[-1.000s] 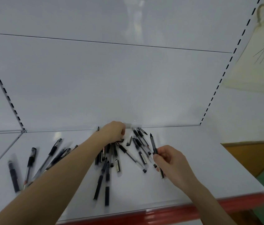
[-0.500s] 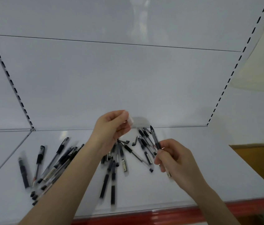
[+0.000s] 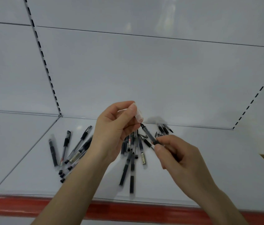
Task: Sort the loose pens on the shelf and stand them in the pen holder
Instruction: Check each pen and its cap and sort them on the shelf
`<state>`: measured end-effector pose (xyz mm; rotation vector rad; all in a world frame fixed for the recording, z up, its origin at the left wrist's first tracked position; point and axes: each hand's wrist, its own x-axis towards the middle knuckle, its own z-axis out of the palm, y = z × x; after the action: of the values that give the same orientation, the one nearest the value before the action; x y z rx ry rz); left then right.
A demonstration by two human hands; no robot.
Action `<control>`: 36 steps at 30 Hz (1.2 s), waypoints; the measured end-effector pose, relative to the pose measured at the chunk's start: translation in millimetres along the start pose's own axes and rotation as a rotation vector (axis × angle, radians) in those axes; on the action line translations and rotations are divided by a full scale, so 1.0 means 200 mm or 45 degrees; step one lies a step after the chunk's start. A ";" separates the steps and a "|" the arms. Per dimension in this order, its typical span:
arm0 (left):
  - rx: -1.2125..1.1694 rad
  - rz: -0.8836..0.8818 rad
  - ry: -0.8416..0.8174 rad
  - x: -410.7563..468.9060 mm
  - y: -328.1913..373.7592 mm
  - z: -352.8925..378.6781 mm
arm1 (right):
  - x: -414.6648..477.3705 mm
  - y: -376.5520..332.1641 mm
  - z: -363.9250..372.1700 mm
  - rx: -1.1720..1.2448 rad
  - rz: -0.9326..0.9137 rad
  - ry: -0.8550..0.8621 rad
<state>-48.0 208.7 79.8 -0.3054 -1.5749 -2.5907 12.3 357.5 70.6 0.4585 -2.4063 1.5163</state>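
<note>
Inspector: Risks at this pt?

Recorder: Main one is misalignment. Nib of uncapped pen point(image 3: 149, 135) sits just below mouth of clear cap point(image 3: 138, 115), approx. in line, not yet entered. If cap goes on skewed, nib could scrape the rim or ink a finger. Cap looks small and slick, and is pinched at one end only. A slip would likely drop it among the loose pens point(image 3: 133, 153) underneath, where clear plastic is hard to spot.

Inspector: Anything else?

Recorder: Two pens reach nearly to front of shelf point(image 3: 209, 168), just behind red edge strip point(image 3: 128, 210). A forearm brushing them could roll them off. No pen holder in view, so route to it can't be judged.

Inspector: Hands?

Recorder: Re left hand point(image 3: 116, 132): raised over centre pile, thumb and forefinger closed narrow on the cap, other fingers curled under. Nothing else seen in it. Re right hand point(image 3: 181, 158): fingers curled tight round the barrel, pinch near grip section, nib pointing up and left twd cap. Neither hand touches the shelf.

Inspector: Task status?

Recorder: Judged early. Pens lie flat in 3 clusters: left group point(image 3: 73, 150), centre pile, a few by back wall point(image 3: 165, 129). None stood up.
</note>
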 end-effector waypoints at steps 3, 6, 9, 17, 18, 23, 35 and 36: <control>0.040 0.039 -0.010 -0.02 0.01 0.02 | 0.00 -0.02 0.00 0.029 0.034 -0.004; 0.085 0.075 0.001 -0.03 0.00 0.03 | -0.01 -0.02 -0.01 0.073 0.060 0.002; 0.091 0.108 0.008 -0.04 -0.01 0.03 | -0.02 -0.02 0.00 0.160 0.111 0.011; 0.128 0.175 0.055 -0.08 -0.04 0.08 | -0.01 0.02 0.06 0.194 0.045 0.083; 0.125 0.174 0.065 -0.08 -0.05 0.07 | -0.01 0.03 0.07 0.194 0.040 0.087; 0.214 0.136 0.077 -0.06 -0.07 0.05 | 0.01 0.06 0.09 0.190 0.084 0.095; 1.587 0.096 0.144 0.12 -0.10 -0.38 | 0.12 0.28 0.10 -0.362 0.248 -0.214; 1.691 0.071 0.144 0.13 -0.09 -0.43 | 0.12 0.30 0.11 -0.377 0.263 -0.224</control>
<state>-87.9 142.3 31.8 -0.0525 -2.6564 -1.0167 -34.6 358.6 21.6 0.2977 -2.8325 1.2042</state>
